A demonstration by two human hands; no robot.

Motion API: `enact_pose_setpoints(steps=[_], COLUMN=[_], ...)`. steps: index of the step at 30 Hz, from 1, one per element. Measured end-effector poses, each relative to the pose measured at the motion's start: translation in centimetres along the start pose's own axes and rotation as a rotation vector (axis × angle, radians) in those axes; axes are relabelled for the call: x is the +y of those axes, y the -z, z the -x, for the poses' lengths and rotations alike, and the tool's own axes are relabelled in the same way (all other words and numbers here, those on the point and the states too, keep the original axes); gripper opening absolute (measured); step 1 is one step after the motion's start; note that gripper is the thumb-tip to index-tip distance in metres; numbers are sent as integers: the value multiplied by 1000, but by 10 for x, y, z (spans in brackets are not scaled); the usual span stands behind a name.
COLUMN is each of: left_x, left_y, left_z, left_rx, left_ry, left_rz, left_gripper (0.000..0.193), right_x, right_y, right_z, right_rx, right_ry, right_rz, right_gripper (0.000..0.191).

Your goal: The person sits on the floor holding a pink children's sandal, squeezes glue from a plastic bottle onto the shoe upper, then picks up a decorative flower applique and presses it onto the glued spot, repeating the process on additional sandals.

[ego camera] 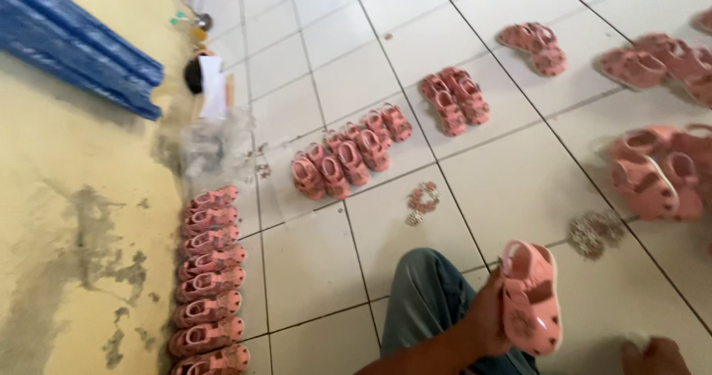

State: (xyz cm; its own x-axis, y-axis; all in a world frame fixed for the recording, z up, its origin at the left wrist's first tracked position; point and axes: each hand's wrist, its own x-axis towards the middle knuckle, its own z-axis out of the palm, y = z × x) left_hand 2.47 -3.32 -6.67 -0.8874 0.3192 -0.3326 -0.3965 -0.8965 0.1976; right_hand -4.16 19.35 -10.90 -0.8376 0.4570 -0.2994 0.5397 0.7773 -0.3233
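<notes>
The left hand (486,319) grips a pink sandal (530,297) by its side edge, fingers clamped around the far side, so the moulded, rubbery upper faces the camera: a rounded toe cap with small cut-out holes, a wide strap across the middle and a looped heel strap at the top. It is held upright, just beyond the person's bent knee in blue denim (430,293). The right hand (653,356) shows only as knuckles at the bottom edge, low by the floor to the right of the held sandal; whether its fingers are curled or spread cannot be told.

Beyond the fingers, on the floor (356,78), lies a small heap of tiny round ornaments (421,201), and another heap (593,232) sits just to the right of the held sandal. Further out, more pink sandals of the same soft, matte look stand in clusters: a diagonal row (348,152), a pair cluster (454,100), another pair (535,47) and loose groups at the right (656,171).

Far left of the fingers, a line of sandals (208,282) stands on edge against a yellow wall (74,219) with flaking, stained paint. Blue corrugated sheets (74,37) lean on that wall, and a crumpled clear plastic bag (215,149) lies at its foot. The floor is glossy white square tile with dark grout lines.
</notes>
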Motion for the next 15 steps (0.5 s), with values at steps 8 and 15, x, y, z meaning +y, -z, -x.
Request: enact_pose_setpoints(steps=[8,15], left_x=[-5,-14], left_y=[-3,51], left_z=[-4,-30], left_rx=[-56,-270], left_ry=[99,397], left_rz=[-13,153], left_gripper=[41,36], right_x=[23,102], right_y=[-2,57], right_z=[5,22], right_rx=[85,458], right_ry=[247,435], right_rz=[-129,-499], right_gripper=[37,28])
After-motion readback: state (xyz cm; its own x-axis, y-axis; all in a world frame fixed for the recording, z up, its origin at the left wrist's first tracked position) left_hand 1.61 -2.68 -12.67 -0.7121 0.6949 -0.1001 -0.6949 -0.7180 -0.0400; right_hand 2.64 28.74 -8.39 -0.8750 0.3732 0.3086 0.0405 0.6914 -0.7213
